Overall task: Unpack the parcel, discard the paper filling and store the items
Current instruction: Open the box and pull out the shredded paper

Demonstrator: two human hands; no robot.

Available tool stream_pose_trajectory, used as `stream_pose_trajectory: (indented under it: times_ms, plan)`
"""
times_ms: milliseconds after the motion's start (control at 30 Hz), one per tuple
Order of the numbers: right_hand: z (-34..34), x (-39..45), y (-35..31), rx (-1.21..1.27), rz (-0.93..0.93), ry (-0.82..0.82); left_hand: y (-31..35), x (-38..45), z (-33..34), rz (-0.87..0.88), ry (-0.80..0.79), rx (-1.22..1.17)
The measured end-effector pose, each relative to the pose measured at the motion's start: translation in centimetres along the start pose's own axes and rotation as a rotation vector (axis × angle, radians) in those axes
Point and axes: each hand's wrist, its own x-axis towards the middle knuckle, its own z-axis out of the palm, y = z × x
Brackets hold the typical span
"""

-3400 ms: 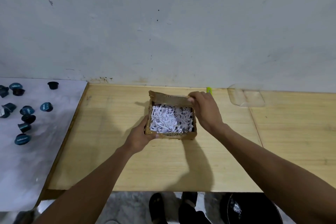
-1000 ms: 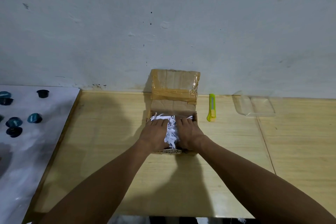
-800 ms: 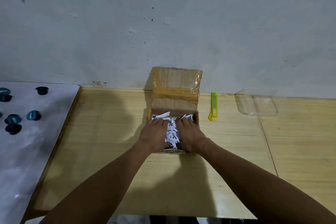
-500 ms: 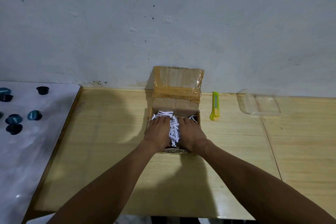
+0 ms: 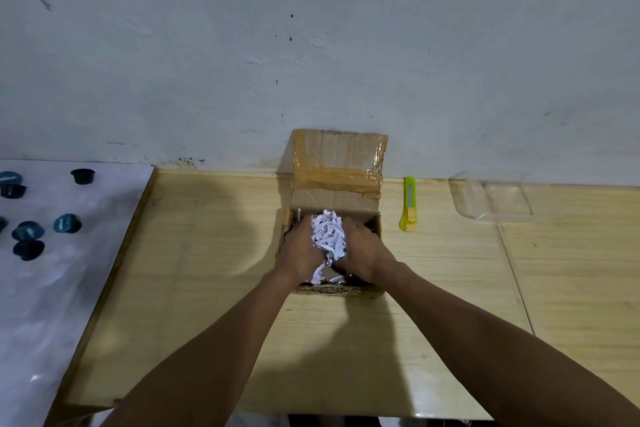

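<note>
A small cardboard box (image 5: pixel 375 230) stands open on the wooden table, its taped lid (image 5: pixel 337 163) leaning back against the wall. A bunch of white shredded paper (image 5: pixel 329 236) sits squeezed between my two hands, raised to about the box's rim. My left hand (image 5: pixel 299 251) cups the bunch from the left and my right hand (image 5: pixel 362 255) cups it from the right, fingers curled round it. Whatever lies under the paper is hidden by my hands, apart from a few dim shapes near the box's front wall.
A yellow-green box cutter (image 5: pixel 408 203) lies right of the box. A clear plastic tray (image 5: pixel 491 198) sits further right by the wall. Several dark blue capsules (image 5: pixel 67 222) are scattered on the white surface (image 5: pixel 52 288) at the left.
The lid has been swung back against the wall. My hands went into the paper filling, drew together and have gathered it into a bunch lifted a little higher.
</note>
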Motion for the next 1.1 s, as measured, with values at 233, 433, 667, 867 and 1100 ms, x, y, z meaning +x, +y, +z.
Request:
stream_pose_trajectory:
  times_ms: [233,433,667,867,1100]
  plan:
    - [-1.6,-1.8,-0.3,0.091,-0.032,0.056,1.5,-1.3,-0.7,0.024,0.017,-0.057]
    - [-3.6,-3.9,-1.3,0.114,-0.048,0.128,3.7,-2.4,-1.6,0.109,0.031,-0.049]
    - [-7.0,-6.6,-2.6,0.098,-0.059,0.195,7.7,-3.5,-3.1,0.213,0.026,0.006]
    - [-10.4,-9.8,-1.4,0.077,-0.049,0.293,11.8,-4.2,-1.8,0.310,-0.035,-0.028]
    - [-13.8,-13.6,4.6,0.085,0.046,0.352,16.5,-3.3,4.9,0.367,-0.102,-0.032]
